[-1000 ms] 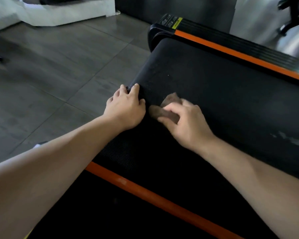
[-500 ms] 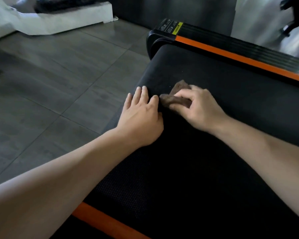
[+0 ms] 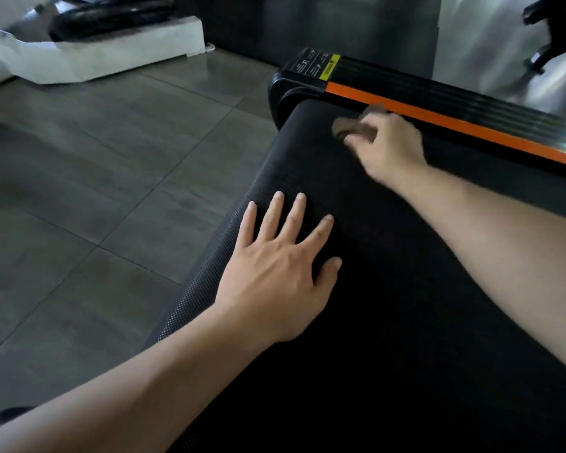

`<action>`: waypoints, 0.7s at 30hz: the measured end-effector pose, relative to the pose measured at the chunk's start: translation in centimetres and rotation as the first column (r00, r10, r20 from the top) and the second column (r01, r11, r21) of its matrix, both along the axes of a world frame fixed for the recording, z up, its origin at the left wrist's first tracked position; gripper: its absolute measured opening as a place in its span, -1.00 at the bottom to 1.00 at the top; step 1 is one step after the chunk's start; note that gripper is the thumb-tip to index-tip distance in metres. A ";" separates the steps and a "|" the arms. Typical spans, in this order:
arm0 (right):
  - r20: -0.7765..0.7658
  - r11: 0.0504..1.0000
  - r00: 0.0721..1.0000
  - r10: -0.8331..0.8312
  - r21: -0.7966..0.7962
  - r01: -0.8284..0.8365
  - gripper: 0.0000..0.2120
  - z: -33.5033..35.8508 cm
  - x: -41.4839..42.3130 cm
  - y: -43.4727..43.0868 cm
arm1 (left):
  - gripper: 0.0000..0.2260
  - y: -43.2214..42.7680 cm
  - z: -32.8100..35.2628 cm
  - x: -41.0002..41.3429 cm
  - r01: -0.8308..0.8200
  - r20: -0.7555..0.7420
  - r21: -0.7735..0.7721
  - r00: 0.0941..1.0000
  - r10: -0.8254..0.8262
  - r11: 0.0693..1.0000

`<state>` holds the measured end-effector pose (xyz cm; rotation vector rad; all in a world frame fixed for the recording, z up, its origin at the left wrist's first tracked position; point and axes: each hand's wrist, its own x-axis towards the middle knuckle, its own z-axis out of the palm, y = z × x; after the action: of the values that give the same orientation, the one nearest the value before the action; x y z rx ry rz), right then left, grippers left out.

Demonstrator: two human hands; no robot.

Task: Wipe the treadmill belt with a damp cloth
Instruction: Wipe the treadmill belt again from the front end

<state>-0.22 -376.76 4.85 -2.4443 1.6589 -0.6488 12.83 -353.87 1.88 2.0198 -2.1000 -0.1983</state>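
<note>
The left hand (image 3: 275, 266) lay flat on the black, finely textured rubber treadmill belt (image 3: 406, 322), close to the left edge of the belt. Its grip was open: the four fingers were straight and spread, the thumb pointed to the side, and the palm rested on the belt surface. It held nothing.

The right hand (image 3: 386, 145) was further away, at the far end of the belt, just beside the black ribbed side rail with an orange stripe (image 3: 455, 122). This hand was blurred, so the single fingers were hard to see, but its grip seemed to be closed round the small crumpled brown cloth (image 3: 342, 127). The cloth stuck out in front of the fingers and touched the belt at the far corner, near the rounded black plastic end cap (image 3: 288, 93). A small part of the cloth also showed behind the hand, against the orange stripe. The two hands were well apart, and both bare forearms reached over the belt.

On the end of the rail there was a yellow warning label (image 3: 330, 67) beside white printed marks, too small to read. To the left of the treadmill was the grey tiled floor (image 3: 95, 191). On it, at the far side, lay a white foam packing block (image 3: 111, 57) with something black on top.
</note>
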 end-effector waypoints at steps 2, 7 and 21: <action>0.025 0.984 0.984 -0.177 0.019 0.176 -0.82 0.2 0.5 -2.9 | -0.40 0.0 0.0 0.0 0.000 -0.003 -0.003 1.000 0.000 1.000; 0.072 0.997 0.995 0.062 0.047 -0.066 -0.79 -1.3 1.8 -1.3 | -0.41 -0.1 -0.3 0.0 0.000 0.005 -0.026 1.000 0.000 1.000; -0.016 0.985 0.985 -0.173 0.013 0.173 -0.80 -0.5 -2.4 -2.5 | -0.40 -0.1 -0.1 -0.1 -0.011 0.010 -0.013 1.000 0.011 1.000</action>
<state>-2.60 -379.29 4.36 -2.3185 1.8903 -0.6377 12.76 -353.99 1.82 2.0292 -2.0901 -0.1726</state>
